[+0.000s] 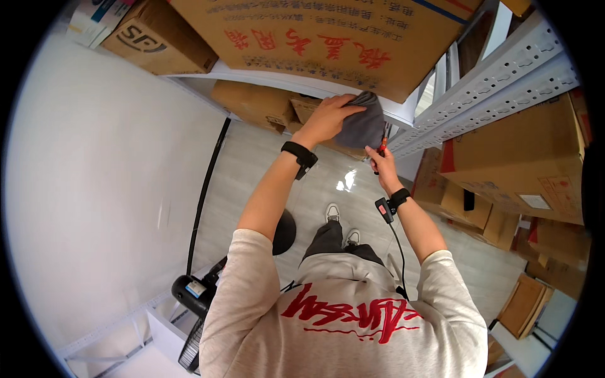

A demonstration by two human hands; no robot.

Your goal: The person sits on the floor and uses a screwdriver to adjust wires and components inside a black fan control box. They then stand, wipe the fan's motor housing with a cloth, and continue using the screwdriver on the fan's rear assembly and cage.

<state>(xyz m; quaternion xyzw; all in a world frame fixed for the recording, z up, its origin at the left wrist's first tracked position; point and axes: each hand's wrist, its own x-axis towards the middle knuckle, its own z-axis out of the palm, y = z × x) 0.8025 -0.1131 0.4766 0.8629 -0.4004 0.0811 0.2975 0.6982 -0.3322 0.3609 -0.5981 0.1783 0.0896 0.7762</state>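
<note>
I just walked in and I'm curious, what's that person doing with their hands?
The person stands at a white shelf. Their left hand holds a grey cloth near the shelf's front edge. Their right hand holds a red-and-black tool beside the cloth; it's too small to say what kind. A big cardboard box sits on the shelf.

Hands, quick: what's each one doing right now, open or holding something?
Left hand: closed, holding a grey cloth.
Right hand: closed around a red-and-black tool; its exact kind is too small to tell.
</note>
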